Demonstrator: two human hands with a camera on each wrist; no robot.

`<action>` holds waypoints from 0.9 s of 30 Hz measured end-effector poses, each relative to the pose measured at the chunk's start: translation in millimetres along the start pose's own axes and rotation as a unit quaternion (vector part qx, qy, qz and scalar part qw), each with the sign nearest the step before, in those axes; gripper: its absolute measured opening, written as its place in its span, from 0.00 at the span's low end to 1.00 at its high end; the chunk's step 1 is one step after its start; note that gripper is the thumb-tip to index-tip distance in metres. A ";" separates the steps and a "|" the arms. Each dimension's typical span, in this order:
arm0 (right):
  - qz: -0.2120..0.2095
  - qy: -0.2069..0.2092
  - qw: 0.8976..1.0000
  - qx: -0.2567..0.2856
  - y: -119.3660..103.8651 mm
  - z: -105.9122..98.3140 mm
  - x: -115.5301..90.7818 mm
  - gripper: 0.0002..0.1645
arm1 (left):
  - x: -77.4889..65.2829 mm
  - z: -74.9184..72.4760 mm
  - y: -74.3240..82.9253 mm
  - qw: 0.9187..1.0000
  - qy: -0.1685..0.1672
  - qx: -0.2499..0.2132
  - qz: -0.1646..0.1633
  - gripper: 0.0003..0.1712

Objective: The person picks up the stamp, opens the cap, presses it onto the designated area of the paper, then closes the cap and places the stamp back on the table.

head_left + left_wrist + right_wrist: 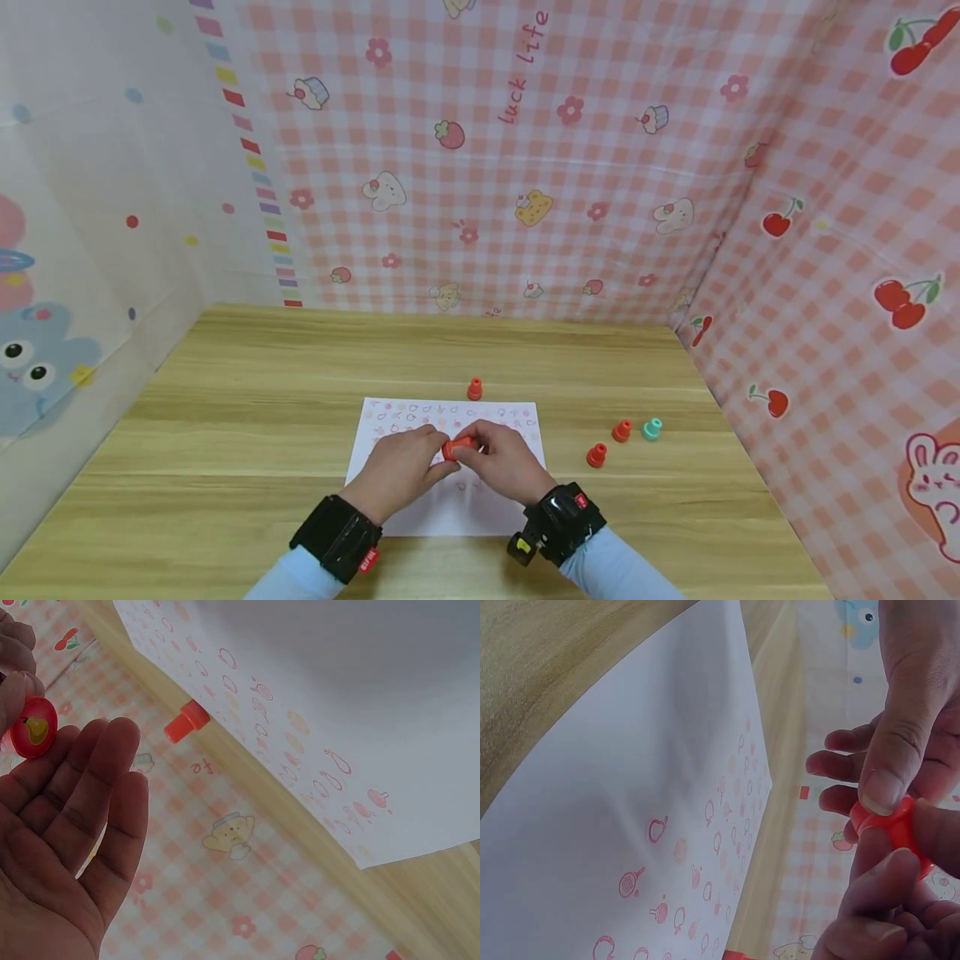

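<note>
A red toy stamp (457, 448) is held between both hands above the sheet of paper (420, 512). My left hand (401, 467) pinches it from the left with thumb and index finger, its other fingers extended. My right hand (504, 460) grips it from the right with thumb and curled fingers. A yellow picture on the round red end of the stamp (34, 729) faces the left wrist camera. In the right wrist view, fingers cover much of the stamp (906, 831). Small red and faint orange printed marks (658, 829) fill the far part of the paper.
One red stamp (475, 389) stands just beyond the paper's far edge. To the right, two red stamps (622, 431) (597, 455) and a teal stamp (652, 429) stand on the wooden table (225, 417). Patterned cloth (480, 167) hangs around the back and sides.
</note>
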State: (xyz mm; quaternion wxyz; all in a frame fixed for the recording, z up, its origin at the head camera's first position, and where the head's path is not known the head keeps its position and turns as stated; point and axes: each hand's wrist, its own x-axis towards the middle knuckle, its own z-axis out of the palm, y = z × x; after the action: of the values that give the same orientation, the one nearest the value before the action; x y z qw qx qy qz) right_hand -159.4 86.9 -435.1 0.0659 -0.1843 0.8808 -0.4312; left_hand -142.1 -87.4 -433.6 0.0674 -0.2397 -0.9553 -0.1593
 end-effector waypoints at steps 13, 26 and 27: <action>-0.019 -0.092 0.990 0.109 -5.7 -17.2 -6.1 0.05 | 0.6 -0.7 -9.4 0.991 -0.008 -0.103 0.079 0.10; 0.025 0.009 0.997 -0.077 15.4 -32.0 -1.1 0.06 | -0.1 -6.8 -8.2 0.999 0.016 -0.033 -0.037 0.15; 0.030 0.013 0.995 -0.099 17.4 -33.5 -1.9 0.06 | -0.5 -7.1 -8.5 0.999 0.019 -0.025 -0.038 0.15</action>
State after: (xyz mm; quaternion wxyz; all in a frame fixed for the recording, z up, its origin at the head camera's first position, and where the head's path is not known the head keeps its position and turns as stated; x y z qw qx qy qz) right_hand -171.5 122.0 -428.2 0.0489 -0.1573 0.9252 -0.3419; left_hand -145.3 -97.2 -429.4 0.0735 -0.2019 -0.9580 -0.1899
